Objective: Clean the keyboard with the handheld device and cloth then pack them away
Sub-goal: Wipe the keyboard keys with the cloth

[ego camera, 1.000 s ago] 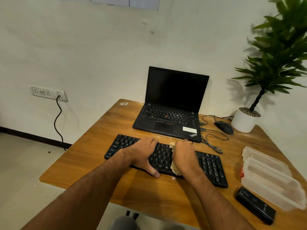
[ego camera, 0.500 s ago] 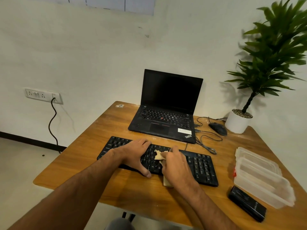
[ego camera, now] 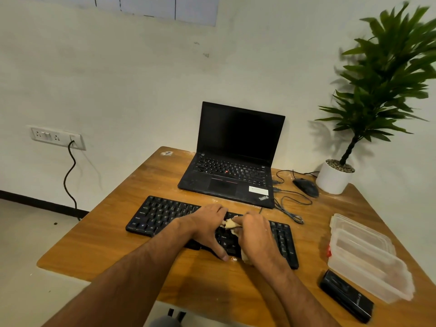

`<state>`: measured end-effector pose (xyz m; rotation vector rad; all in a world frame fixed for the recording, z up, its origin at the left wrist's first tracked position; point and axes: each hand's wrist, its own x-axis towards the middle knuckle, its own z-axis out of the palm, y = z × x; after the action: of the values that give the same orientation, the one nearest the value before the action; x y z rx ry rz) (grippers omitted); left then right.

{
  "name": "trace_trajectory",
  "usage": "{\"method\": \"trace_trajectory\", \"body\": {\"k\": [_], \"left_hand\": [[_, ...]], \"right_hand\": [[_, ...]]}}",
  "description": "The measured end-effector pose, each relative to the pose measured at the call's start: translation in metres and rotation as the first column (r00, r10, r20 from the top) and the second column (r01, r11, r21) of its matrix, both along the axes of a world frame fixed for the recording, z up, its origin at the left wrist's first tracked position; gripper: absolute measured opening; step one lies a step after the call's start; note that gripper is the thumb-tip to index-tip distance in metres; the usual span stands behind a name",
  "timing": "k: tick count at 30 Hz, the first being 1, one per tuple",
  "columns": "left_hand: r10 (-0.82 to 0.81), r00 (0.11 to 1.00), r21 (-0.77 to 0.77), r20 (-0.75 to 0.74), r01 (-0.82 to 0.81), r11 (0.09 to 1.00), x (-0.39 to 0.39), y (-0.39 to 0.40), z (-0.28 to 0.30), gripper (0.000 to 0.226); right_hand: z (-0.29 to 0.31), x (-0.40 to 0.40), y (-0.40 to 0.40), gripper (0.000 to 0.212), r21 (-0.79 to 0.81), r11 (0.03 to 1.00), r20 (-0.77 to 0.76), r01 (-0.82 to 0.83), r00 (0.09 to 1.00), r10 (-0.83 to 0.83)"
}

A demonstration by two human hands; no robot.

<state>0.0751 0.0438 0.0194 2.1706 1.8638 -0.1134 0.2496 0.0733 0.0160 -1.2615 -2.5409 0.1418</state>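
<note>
A wall socket sits on the wall far left of the keyboard, which lies on the wooden desk. The left hand rests flat on the keyboard's middle, fingers spread. Just right of it, the right hand presses a cloth onto the keys, fingers curled around it. Behind the keyboard stands a laptop; right of the keyboard lie clear containers and the black handheld device

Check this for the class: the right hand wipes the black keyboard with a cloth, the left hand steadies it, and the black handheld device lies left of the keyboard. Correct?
Not quite. In the head view the black handheld device lies right of the black keyboard, near the clear plastic containers. The right hand wiping with the cloth and the steadying left hand are correct.
</note>
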Motion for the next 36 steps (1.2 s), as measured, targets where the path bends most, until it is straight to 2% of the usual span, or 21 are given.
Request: {"method": "trace_trajectory", "body": {"k": [3,6,10,15,18,21,26,29,36], "left_hand": [[0.016,1.000,0.007,0.005,-0.016,1.000,-0.002,0.002,-0.001,0.137],[0.009,0.999,0.015,-0.032,-0.008,1.000,-0.002,0.004,0.000,0.130],[0.003,0.998,-0.004,-0.060,-0.003,1.000,-0.003,0.007,-0.002,0.134],[-0.002,0.999,0.007,-0.041,0.002,1.000,-0.007,0.009,-0.005,0.136],[-0.009,0.999,0.010,-0.049,0.009,1.000,-0.007,0.011,-0.007,0.136],[-0.013,0.999,0.008,-0.053,0.013,1.000,-0.006,0.013,-0.007,0.133],[-0.009,0.997,0.001,-0.076,0.009,1.000,-0.004,0.013,-0.005,0.132],[-0.008,0.997,0.019,-0.081,0.010,1.000,-0.005,0.011,-0.006,0.129],[-0.001,0.999,0.014,-0.046,0.002,1.000,-0.005,0.010,-0.006,0.134]], "right_hand": [[0.000,-0.005,0.022,0.025,-0.002,0.998,-0.025,0.055,0.998,-0.055],[-0.002,-0.017,0.038,0.025,-0.017,0.999,-0.044,0.032,0.998,-0.033],[-0.003,-0.021,0.045,0.023,0.006,1.000,-0.002,-0.001,1.000,0.001],[0.011,0.015,0.067,0.015,-0.088,0.984,0.132,0.152,0.981,-0.139],[0.019,0.031,0.074,0.020,-0.116,0.975,0.169,0.189,0.971,-0.168],[0.019,0.021,0.066,0.020,-0.121,0.979,0.147,0.161,0.979,-0.143],[0.020,-0.022,0.046,0.026,-0.137,0.990,0.013,0.032,0.999,-0.031],[0.018,-0.029,0.042,0.030,-0.138,0.990,-0.028,0.017,0.999,-0.021],[0.025,0.019,0.057,0.022,-0.175,0.972,0.105,0.154,0.985,-0.137]]}}
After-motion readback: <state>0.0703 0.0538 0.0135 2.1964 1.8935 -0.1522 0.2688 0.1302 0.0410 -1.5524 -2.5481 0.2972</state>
